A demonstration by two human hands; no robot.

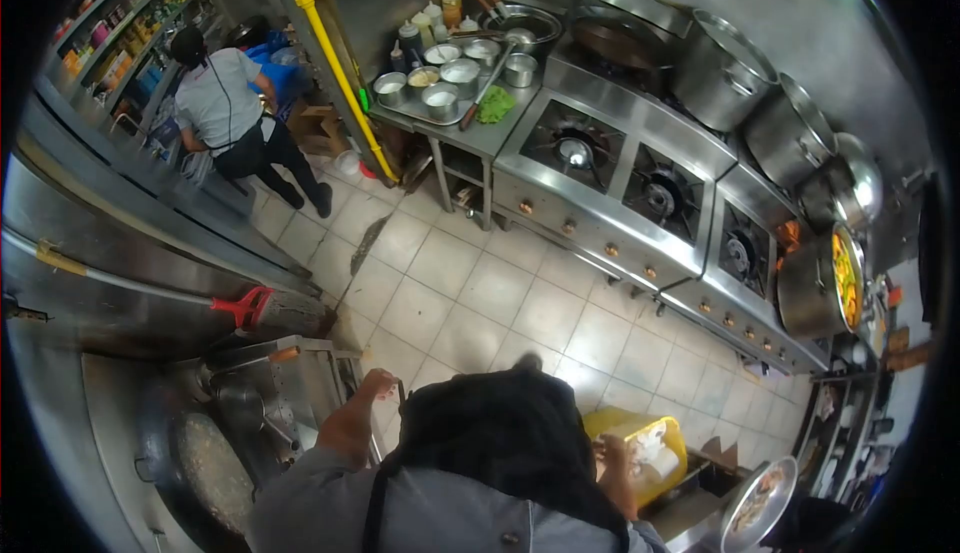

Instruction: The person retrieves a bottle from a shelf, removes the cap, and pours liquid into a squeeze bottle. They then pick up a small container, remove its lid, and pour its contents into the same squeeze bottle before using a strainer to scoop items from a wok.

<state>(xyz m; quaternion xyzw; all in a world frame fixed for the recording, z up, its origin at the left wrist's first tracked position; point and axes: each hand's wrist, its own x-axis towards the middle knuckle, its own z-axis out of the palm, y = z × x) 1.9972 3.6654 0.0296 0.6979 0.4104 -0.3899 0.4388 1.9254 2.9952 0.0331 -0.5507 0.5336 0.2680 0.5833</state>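
My left hand is out beside the dark apron, its fingers curled in. A thin dark shape shows at its fingertips, too small to name. Low on the right, my right hand hangs by the near side of a yellow bin. Its fingers are bent inward, and whatever they may hold is hidden. White crumpled material lies inside the bin.
A steel stove with several burners runs along the far side, with large pots behind. A counter holds metal bowls. Another person stands at shelves. A wok is lower left; a bowl lower right.
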